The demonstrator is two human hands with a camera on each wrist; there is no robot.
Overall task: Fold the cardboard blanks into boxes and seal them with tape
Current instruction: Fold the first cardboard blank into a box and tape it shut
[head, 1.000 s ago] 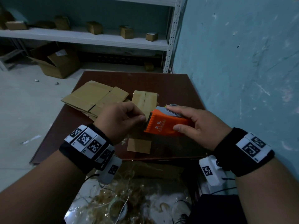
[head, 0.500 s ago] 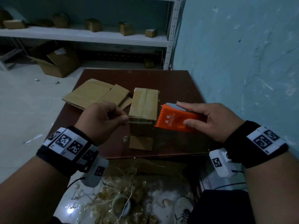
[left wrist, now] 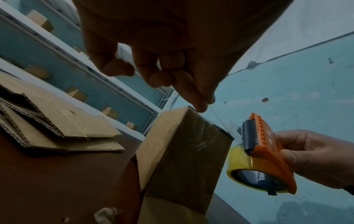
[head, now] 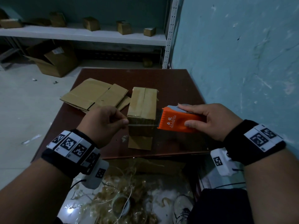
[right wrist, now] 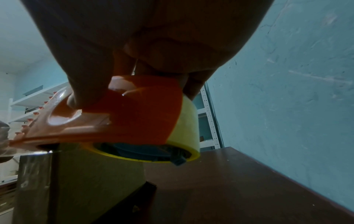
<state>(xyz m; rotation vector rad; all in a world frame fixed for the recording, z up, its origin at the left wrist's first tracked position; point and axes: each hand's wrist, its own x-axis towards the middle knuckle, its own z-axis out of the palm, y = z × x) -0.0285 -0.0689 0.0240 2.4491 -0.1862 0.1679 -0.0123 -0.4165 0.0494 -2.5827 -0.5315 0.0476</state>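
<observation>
A folded cardboard box (head: pixel 142 107) (left wrist: pixel 184 145) stands on the brown table (head: pixel 178 88), its near end flap lying out flat. My right hand (head: pixel 208 118) grips an orange tape dispenser (head: pixel 176 120) (left wrist: pixel 268 151) (right wrist: pixel 134 112) with a yellowish tape roll (right wrist: pixel 188 127), held just right of the box. My left hand (head: pixel 103 120) (left wrist: pixel 193 97) pinches the free end of a clear tape strip (head: pixel 142 125) (left wrist: pixel 220 119) left of the box. The strip stretches from the dispenser across the box's near top edge.
Flat cardboard blanks (head: pixel 95 96) (left wrist: pixel 47 118) lie on the table's left side. A white shelf (head: pixel 84 34) with several small boxes stands behind, with an open carton (head: pixel 55 60) on the floor. The blue wall (head: pixel 242 62) runs along the table's right edge. Tape scraps (head: pixel 123 196) litter the floor below.
My hands have drawn apart, the left going left and the right going right with the dispenser. The tape strip between them has grown longer across the box.
</observation>
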